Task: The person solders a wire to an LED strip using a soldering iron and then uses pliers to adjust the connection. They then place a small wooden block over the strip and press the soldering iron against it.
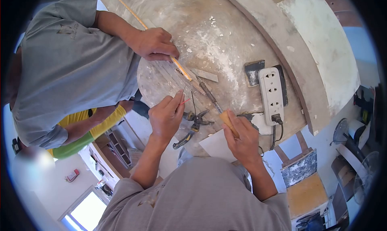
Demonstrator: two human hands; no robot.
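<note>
The person's right hand point(244, 140), over the bench's point(177, 15) near edge, is wrapped around the wooden handle of a soldering iron point(214, 100), whose metal end points inward from that edge and sits near the end of a yellow strip point(182, 69). The left hand point(166, 117), by the near left corner, has its thumb and forefinger pinched on a thin red wire point(185, 101). A co-worker's hand point(157, 44) at the left edge presses on the yellow strip, which slants in from the far left. Black-and-yellow pliers point(196, 124) lie at the near edge between the person's hands; a white power strip point(271, 91) lies toward the right edge, a plug in its near end.
</note>
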